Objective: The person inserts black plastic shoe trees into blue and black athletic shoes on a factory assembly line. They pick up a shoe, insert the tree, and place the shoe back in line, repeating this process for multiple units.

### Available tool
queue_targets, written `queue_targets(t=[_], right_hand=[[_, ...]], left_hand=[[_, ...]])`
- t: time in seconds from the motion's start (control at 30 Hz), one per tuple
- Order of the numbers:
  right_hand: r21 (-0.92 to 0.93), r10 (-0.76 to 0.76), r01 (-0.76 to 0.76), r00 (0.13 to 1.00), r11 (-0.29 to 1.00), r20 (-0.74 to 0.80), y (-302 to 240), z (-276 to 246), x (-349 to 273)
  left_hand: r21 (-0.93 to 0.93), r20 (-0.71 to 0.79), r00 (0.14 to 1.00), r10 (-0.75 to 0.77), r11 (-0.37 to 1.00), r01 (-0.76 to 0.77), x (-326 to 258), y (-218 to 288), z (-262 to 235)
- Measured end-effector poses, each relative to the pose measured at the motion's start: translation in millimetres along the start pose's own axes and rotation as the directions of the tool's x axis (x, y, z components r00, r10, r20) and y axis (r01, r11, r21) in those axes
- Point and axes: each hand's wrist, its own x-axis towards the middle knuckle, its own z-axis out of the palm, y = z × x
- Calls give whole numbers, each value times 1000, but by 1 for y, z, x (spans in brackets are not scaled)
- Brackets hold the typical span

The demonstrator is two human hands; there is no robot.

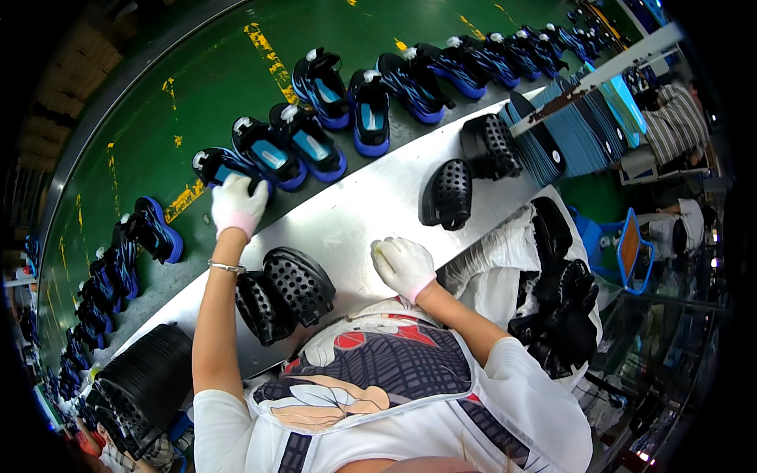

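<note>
Blue-black sneaker under left hand, fingers curled over it, grip unclear; right hand half-curled above bench, contents hidden!

No text can be read: the small marks on the blue insoles inside the shoes and the pale oval mark on a dark pad are too small.

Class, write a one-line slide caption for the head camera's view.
Gloved left hand at a black-and-blue shoe, gloved right hand over the shiny metal table.
</note>
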Motion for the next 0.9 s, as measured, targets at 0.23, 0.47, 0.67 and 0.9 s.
queue_targets(t=[0.23, 0.47, 0.67, 0.9], right_hand=[[-7, 81, -81, 990, 997, 118, 5, -5, 5], [-45, 159, -189, 915, 981, -370, 15, -127, 34], [-474, 135, -288, 934, 832, -330, 95, -189, 34], [-471, 180, -216, 976, 855, -119, 109, -195, 48]], left_hand=[[-60, 68, 997, 29, 998, -25, 2, 0, 10], [-402, -207, 969, 135, 891, -210, -30, -19, -13], [-496, -279, 953, 119, 832, -249, -40, -18, -1], [-600, -262, 960, 97, 763, -241, -68, -32, -5]])
